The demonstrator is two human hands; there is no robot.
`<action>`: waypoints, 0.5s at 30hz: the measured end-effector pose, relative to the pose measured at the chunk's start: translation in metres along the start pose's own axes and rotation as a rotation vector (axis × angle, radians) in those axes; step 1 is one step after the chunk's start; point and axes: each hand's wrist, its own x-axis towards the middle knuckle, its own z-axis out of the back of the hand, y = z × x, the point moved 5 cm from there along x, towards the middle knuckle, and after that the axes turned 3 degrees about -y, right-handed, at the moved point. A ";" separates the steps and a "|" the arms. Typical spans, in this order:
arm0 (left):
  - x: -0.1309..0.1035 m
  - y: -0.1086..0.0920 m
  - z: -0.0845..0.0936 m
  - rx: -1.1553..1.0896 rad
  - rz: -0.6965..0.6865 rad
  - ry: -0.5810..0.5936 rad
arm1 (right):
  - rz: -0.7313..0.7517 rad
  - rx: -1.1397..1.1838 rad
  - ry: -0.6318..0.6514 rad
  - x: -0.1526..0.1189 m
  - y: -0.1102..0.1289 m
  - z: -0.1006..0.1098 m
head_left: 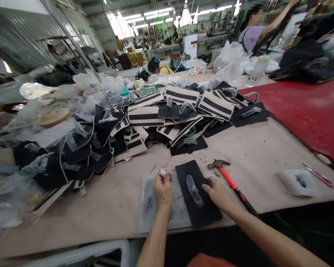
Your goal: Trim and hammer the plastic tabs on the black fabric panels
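A black flat panel [200,207] with a small plastic-wrapped part [194,191] on it lies at the table's near edge, partly over a grey scuffed work pad [153,207]. My right hand [218,193] rests flat on the panel's right side, fingers spread. My left hand [163,189] is over the pad, fingers closed around a small white piece [162,172]. A red-handled hammer [231,181] lies just right of my right hand.
A big heap of black and beige striped panels [144,118] with plastic bags covers the table's left and middle. A red mat [306,107] lies at right, a white foam block [299,182] and pink tool [318,174] near it. People work in the background.
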 end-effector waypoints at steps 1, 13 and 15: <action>-0.001 0.000 -0.001 -0.018 0.004 0.001 | 0.047 -0.158 -0.049 -0.010 -0.005 -0.002; -0.003 -0.030 -0.013 -0.207 -0.009 0.068 | 0.747 -0.319 0.028 -0.009 0.027 -0.024; -0.005 -0.040 -0.028 -0.297 0.000 0.155 | 0.767 -0.283 -0.012 -0.006 0.021 -0.031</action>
